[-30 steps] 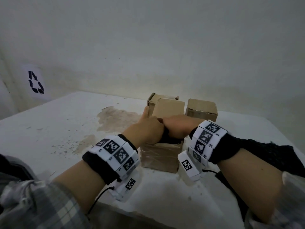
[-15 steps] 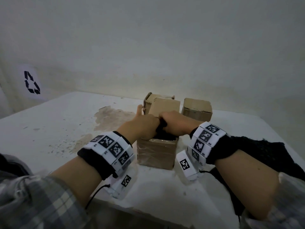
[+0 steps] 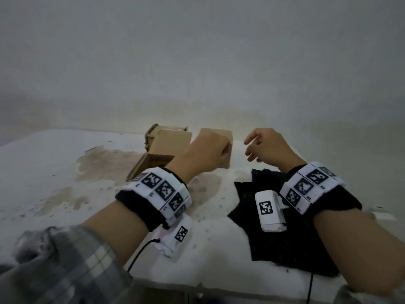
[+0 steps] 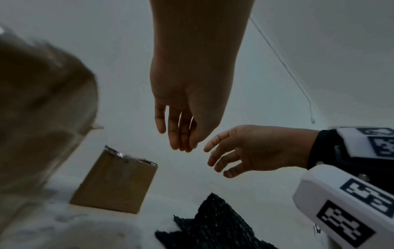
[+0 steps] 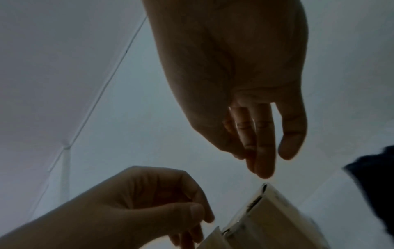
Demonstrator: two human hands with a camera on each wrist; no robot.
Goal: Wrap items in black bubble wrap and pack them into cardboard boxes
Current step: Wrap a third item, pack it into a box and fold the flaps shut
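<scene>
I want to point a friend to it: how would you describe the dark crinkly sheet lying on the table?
Start at the white table with brown stains. On its near right side, under the person's right hand and wrist, lies the black bubble wrap, spread flat with jagged edges. Unlike the brown cardboard boxes standing further back, it is black, flat and bumpy.

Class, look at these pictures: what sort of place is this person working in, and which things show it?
Probably a makeshift packing spot, not a proper warehouse: small cardboard boxes and black bubble wrap lie on a stained white table set against a bare plain wall.
</scene>
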